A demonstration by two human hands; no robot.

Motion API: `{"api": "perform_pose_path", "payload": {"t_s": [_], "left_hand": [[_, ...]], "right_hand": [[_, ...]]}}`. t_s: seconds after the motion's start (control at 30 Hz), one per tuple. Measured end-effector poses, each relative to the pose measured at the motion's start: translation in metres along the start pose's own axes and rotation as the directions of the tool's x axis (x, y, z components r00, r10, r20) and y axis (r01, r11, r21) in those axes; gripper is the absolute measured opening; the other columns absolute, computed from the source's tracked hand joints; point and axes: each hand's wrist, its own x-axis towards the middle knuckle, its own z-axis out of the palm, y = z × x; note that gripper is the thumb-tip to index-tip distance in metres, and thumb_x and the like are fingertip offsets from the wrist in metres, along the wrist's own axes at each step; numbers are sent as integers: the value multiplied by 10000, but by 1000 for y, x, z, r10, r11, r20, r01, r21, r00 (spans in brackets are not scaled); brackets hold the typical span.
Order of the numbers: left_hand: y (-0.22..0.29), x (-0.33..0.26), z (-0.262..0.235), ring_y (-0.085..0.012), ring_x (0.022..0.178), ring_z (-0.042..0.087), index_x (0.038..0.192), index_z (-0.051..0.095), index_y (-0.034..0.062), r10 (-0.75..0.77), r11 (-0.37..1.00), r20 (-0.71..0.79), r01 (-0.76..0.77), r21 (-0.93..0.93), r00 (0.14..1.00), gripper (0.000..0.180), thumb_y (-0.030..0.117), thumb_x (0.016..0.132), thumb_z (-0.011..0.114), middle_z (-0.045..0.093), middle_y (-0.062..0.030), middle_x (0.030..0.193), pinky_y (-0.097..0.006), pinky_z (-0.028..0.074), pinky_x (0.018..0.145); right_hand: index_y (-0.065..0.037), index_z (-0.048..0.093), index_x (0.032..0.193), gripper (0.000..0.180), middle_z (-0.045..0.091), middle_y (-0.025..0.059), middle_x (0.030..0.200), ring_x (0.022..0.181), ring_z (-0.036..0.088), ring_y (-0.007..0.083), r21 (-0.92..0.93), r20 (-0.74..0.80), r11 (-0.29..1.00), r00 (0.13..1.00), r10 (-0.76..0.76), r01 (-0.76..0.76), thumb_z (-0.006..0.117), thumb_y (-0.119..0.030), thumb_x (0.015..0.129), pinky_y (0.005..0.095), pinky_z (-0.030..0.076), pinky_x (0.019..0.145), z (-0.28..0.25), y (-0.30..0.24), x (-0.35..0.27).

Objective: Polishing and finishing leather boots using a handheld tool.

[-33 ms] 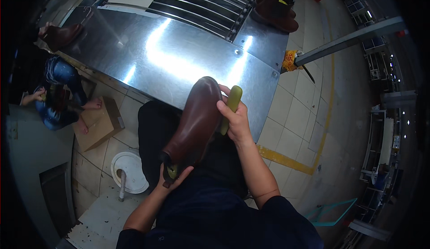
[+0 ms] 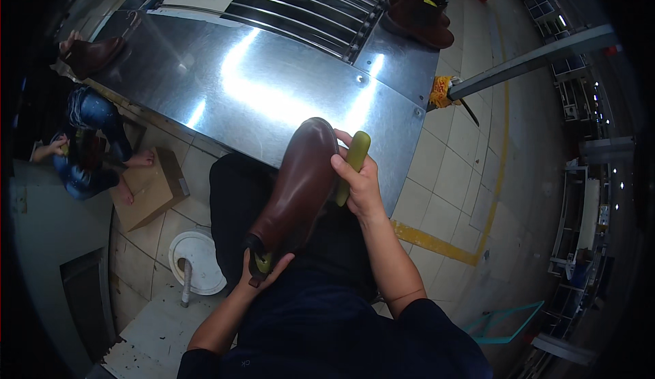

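Note:
A dark brown leather ankle boot [image 2: 300, 174] lies slantwise over my lap, its toe pointing up to the metal table and its opening toward me. My left hand [image 2: 271, 270] is closed around the opening end from below, next to a black elastic panel and a pull tab. An olive-green bar [image 2: 353, 167] with rounded ends sits in my right hand [image 2: 361, 181], beside the boot's toe. The right thumb and fingers pinch this bar, and the fingertips reach the boot's side; part of them is hidden behind it.
A shiny metal table [image 2: 177, 72] stands ahead, with a roller conveyor [image 2: 307, 10] beyond. More brown boots [image 2: 419, 17] stand at its far right. At left, a co-worker sits with bare feet on a cardboard box [image 2: 153, 191], near another boot [image 2: 92, 55]. A metal bar [image 2: 532, 58] juts in at right.

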Motion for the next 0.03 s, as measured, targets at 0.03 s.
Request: {"api": "perform_pose_path", "payload": {"t_s": [0.03], "left_hand": [[-2, 0, 2, -294, 1315, 566, 1434, 469, 8, 62, 998, -24, -62, -7, 998, 719, 200, 855, 849, 587, -189, 1370, -383, 472, 1074]], "right_hand": [[11, 411, 1518, 672, 612, 155, 1380, 1255, 584, 201, -5, 2, 1000, 1000, -15, 15, 722, -205, 963, 352, 444, 1094, -3, 2, -3]]}}
